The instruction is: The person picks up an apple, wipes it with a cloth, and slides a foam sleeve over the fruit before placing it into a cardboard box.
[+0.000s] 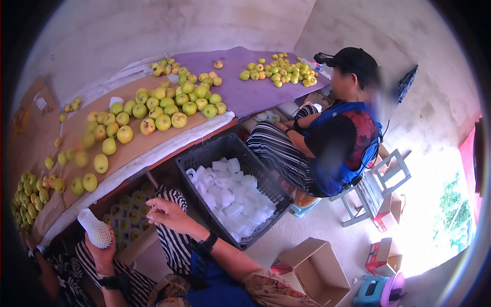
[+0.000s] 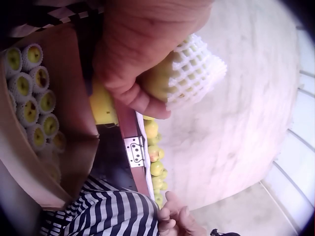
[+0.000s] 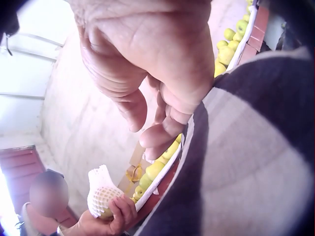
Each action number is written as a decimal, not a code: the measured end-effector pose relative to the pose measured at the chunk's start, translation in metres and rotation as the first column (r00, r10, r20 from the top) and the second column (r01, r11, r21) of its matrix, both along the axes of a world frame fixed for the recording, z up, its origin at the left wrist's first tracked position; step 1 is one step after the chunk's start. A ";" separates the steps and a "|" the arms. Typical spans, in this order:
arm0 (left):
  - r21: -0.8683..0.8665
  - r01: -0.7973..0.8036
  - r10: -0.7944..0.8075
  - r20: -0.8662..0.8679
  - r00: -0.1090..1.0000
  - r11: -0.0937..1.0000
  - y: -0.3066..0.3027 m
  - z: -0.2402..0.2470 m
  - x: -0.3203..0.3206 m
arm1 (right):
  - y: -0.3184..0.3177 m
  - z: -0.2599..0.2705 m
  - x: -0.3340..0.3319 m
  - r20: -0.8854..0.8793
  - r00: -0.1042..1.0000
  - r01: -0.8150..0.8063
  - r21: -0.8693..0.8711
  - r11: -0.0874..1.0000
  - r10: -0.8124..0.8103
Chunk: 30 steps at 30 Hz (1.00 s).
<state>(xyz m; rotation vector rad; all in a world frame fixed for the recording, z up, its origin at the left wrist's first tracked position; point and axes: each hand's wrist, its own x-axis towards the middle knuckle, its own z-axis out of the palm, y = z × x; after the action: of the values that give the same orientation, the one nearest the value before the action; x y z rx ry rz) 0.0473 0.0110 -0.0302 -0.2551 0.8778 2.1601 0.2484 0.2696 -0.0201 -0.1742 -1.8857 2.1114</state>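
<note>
My left hand (image 1: 102, 253) grips an apple (image 2: 158, 82) partly covered by a white foam net sleeve (image 1: 95, 228); the net's narrow free end stands up past the fruit in the head view. In the left wrist view the left fingers (image 2: 142, 101) curl round the apple's bare side. To the right of it, my right hand (image 1: 171, 215) hangs above the striped trouser leg, fingers loosely bent, holding nothing. The right wrist view shows a gap between thumb and fingers of the right hand (image 3: 147, 64). A black crate (image 1: 266, 190) of white foam nets (image 1: 230, 197) stands beside the right hand.
Loose apples (image 1: 163, 123) lie on the cardboard-covered table (image 1: 134, 153) and purple cloth (image 1: 230, 69). A box (image 2: 74, 78) below holds netted apples (image 1: 134, 215). A seated person (image 1: 327, 133) is at the right. An empty cardboard box (image 1: 319, 271) stands on the floor.
</note>
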 end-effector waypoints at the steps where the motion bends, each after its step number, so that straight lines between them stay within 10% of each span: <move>1: -0.007 -0.010 0.010 0.002 1.000 1.000 0.000 -0.003 -0.002 | 0.000 -0.001 -0.001 -0.001 1.000 0.000 -0.004 1.000 0.000; 30: 0.058 0.037 -0.037 -0.011 0.999 0.998 -0.003 -0.003 -0.002 | -0.005 0.001 -0.002 -0.046 0.998 0.041 -0.080 0.996 -0.044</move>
<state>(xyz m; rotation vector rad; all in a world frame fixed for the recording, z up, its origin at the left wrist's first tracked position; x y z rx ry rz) 0.0453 0.0078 -0.0333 -0.1972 0.8173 2.1508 0.2464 0.2647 -0.0187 -0.1781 -1.7578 2.1436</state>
